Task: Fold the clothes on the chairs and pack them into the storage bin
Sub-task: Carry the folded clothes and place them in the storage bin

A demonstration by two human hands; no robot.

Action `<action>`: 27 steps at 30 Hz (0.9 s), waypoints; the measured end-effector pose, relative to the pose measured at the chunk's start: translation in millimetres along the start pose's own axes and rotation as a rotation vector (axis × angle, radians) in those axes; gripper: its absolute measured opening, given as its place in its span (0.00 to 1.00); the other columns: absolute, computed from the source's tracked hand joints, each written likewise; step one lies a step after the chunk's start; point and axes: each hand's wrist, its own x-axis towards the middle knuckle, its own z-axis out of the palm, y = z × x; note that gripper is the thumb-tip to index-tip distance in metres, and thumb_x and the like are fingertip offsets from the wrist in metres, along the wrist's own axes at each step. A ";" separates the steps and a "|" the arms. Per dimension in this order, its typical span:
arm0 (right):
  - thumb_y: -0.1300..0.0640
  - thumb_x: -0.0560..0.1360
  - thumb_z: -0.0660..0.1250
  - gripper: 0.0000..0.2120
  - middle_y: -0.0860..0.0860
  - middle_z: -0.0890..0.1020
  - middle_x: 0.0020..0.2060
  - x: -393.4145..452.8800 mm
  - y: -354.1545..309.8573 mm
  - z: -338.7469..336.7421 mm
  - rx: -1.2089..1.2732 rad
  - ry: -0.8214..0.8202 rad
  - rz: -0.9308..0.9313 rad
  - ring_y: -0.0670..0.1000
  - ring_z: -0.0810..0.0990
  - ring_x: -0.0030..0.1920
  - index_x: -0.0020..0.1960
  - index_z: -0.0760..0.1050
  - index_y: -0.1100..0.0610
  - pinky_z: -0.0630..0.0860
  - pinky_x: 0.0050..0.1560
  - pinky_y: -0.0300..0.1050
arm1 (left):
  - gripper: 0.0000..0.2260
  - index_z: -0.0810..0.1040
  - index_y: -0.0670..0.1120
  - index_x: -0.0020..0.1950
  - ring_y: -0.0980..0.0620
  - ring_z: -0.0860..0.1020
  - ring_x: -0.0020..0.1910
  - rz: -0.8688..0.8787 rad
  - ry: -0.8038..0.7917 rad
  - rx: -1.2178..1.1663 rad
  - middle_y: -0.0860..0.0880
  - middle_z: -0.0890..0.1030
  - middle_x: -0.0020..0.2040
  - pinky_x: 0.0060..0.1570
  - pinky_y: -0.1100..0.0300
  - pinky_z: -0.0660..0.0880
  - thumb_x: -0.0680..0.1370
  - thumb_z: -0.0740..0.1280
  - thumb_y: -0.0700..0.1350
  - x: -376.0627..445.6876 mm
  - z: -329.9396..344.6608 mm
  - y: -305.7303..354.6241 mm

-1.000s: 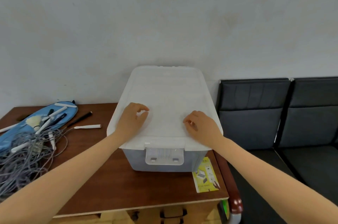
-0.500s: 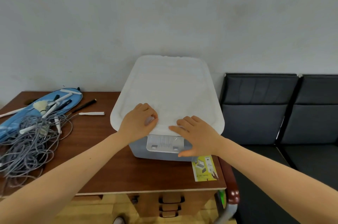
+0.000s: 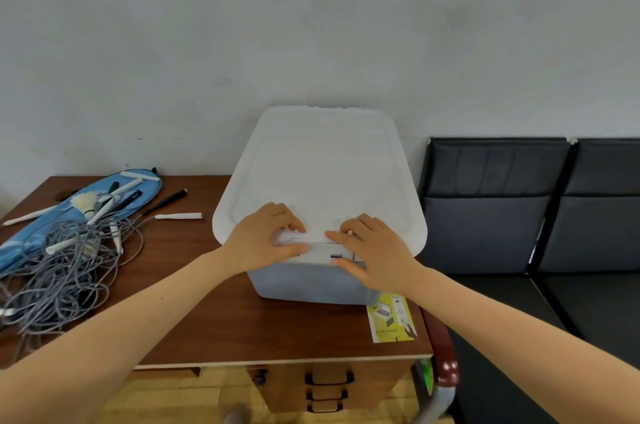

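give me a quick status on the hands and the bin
Left hand and right hand both on the front latch. Storage bin on the desk, lid on. No clothes in view. Cables lie clear, left.

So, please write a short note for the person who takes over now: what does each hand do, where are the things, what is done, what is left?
Left hand: on the front latch of the storage bin, thumb under it, fingers on the lid.
Right hand: on the same latch, fingers spread.
The bin stands on the wooden desk, lid on. The black chairs are to the right; no clothes show on them.
Done: whether clothes are inside cannot be seen.
Left: finish with the latch.
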 end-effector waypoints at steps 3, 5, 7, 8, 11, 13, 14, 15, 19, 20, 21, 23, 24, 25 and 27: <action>0.36 0.73 0.57 0.28 0.49 0.78 0.50 2.1 2.2 1.8 -0.036 -0.056 0.005 0.51 0.74 0.49 0.63 0.76 0.53 0.76 0.47 0.46 | 0.23 0.78 0.57 0.56 0.61 0.70 0.48 0.042 -0.025 0.066 0.62 0.72 0.49 0.46 0.72 0.65 0.67 0.65 0.68 -3.1 1.9 -3.8; 0.34 0.71 0.57 0.30 0.49 0.77 0.49 3.5 1.9 3.1 -0.063 -0.077 0.019 0.50 0.73 0.48 0.63 0.76 0.53 0.76 0.46 0.46 | 0.26 0.78 0.55 0.58 0.60 0.70 0.47 0.081 -0.042 0.121 0.60 0.72 0.49 0.45 0.73 0.63 0.67 0.66 0.68 -3.6 3.1 -5.4; 0.34 0.71 0.57 0.29 0.49 0.77 0.47 4.0 -0.3 2.6 -0.028 -0.081 0.052 0.50 0.74 0.46 0.61 0.77 0.53 0.77 0.44 0.45 | 0.27 0.78 0.54 0.60 0.59 0.69 0.47 0.110 -0.069 0.147 0.58 0.72 0.50 0.44 0.72 0.63 0.67 0.65 0.69 -3.4 2.7 -6.2; 0.35 0.71 0.57 0.29 0.49 0.77 0.46 4.6 -1.3 1.5 -0.013 -0.080 0.059 0.50 0.74 0.45 0.60 0.77 0.53 0.77 0.44 0.44 | 0.28 0.78 0.55 0.61 0.60 0.69 0.47 0.107 -0.081 0.142 0.59 0.71 0.50 0.45 0.72 0.63 0.67 0.65 0.69 -3.2 1.7 -6.3; 0.35 0.71 0.57 0.28 0.49 0.77 0.45 5.9 -1.7 -2.1 0.039 -0.091 0.072 0.50 0.74 0.44 0.60 0.78 0.53 0.75 0.44 0.43 | 0.27 0.78 0.60 0.60 0.63 0.69 0.49 -0.008 -0.119 0.009 0.63 0.70 0.48 0.49 0.71 0.65 0.65 0.63 0.71 -1.1 -3.7 -2.9; 0.36 0.72 0.58 0.28 0.49 0.77 0.46 6.4 -1.1 -4.5 0.094 -0.127 0.098 0.50 0.73 0.45 0.61 0.78 0.54 0.74 0.45 0.42 | 0.28 0.79 0.60 0.59 0.64 0.69 0.52 -0.040 -0.128 -0.050 0.63 0.71 0.47 0.50 0.72 0.64 0.65 0.62 0.72 1.4 -5.4 -1.5; 0.36 0.72 0.58 0.28 0.49 0.77 0.46 7.8 -1.4 -6.7 0.128 -0.149 0.104 0.50 0.73 0.46 0.61 0.78 0.54 0.73 0.46 0.42 | 0.30 0.79 0.60 0.59 0.64 0.69 0.52 -0.036 -0.131 -0.062 0.63 0.71 0.47 0.50 0.73 0.64 0.64 0.62 0.74 1.7 -5.7 -1.4; 0.37 0.73 0.59 0.28 0.50 0.77 0.47 9.4 -1.5 -9.0 0.165 -0.172 0.117 0.50 0.73 0.47 0.63 0.78 0.54 0.71 0.48 0.41 | 0.33 0.79 0.60 0.59 0.64 0.69 0.52 -0.030 -0.132 -0.073 0.64 0.71 0.47 0.51 0.73 0.64 0.63 0.60 0.76 1.6 -5.5 -1.8; 0.43 0.77 0.64 0.22 0.46 0.72 0.51 21.1 1.4 -24.8 0.420 -0.335 0.289 0.47 0.69 0.53 0.68 0.74 0.50 0.67 0.56 0.41 | 0.36 0.79 0.61 0.59 0.66 0.69 0.52 -0.050 -0.126 -0.094 0.65 0.71 0.47 0.51 0.73 0.64 0.61 0.55 0.79 0.9 -5.6 -1.3; 0.44 0.77 0.64 0.22 0.45 0.72 0.51 22.8 2.0 -26.2 0.436 -0.355 0.295 0.47 0.69 0.54 0.68 0.74 0.50 0.67 0.57 0.41 | 0.35 0.79 0.61 0.59 0.66 0.69 0.52 -0.051 -0.125 -0.095 0.65 0.71 0.47 0.51 0.73 0.64 0.61 0.57 0.79 1.3 -5.9 -0.5; 0.44 0.77 0.64 0.21 0.45 0.71 0.50 22.8 1.2 -26.2 0.435 -0.360 0.294 0.46 0.69 0.53 0.68 0.73 0.50 0.68 0.57 0.42 | 0.34 0.79 0.60 0.59 0.66 0.69 0.51 -0.053 -0.126 -0.089 0.65 0.71 0.46 0.50 0.72 0.64 0.61 0.59 0.78 1.3 -6.5 0.6; 0.45 0.78 0.63 0.21 0.47 0.73 0.51 19.7 -0.5 -24.0 0.395 -0.334 0.282 0.47 0.70 0.53 0.68 0.74 0.51 0.68 0.56 0.42 | 0.33 0.79 0.60 0.59 0.66 0.69 0.51 -0.059 -0.128 -0.081 0.65 0.72 0.46 0.50 0.71 0.65 0.61 0.60 0.76 1.3 -6.9 2.3; 0.45 0.78 0.63 0.20 0.48 0.74 0.52 18.3 -1.1 -22.4 0.367 -0.320 0.275 0.48 0.70 0.54 0.68 0.74 0.52 0.68 0.56 0.42 | 0.35 0.80 0.60 0.59 0.66 0.69 0.51 -0.062 -0.128 -0.088 0.65 0.72 0.46 0.50 0.72 0.65 0.61 0.58 0.78 1.0 -7.2 2.8; 0.46 0.79 0.63 0.20 0.49 0.75 0.53 17.3 -1.6 -20.9 0.349 -0.310 0.272 0.49 0.71 0.54 0.67 0.75 0.52 0.69 0.56 0.42 | 0.36 0.80 0.60 0.59 0.66 0.69 0.51 -0.065 -0.123 -0.100 0.65 0.72 0.46 0.49 0.73 0.65 0.61 0.56 0.79 0.7 -7.1 2.9; 0.46 0.79 0.61 0.19 0.50 0.76 0.53 19.9 -4.2 -22.8 0.347 -0.299 0.285 0.50 0.72 0.54 0.66 0.76 0.53 0.70 0.55 0.43 | 0.35 0.80 0.60 0.58 0.66 0.70 0.52 -0.072 -0.092 -0.123 0.65 0.74 0.45 0.49 0.75 0.65 0.63 0.54 0.78 -0.9 -8.0 3.2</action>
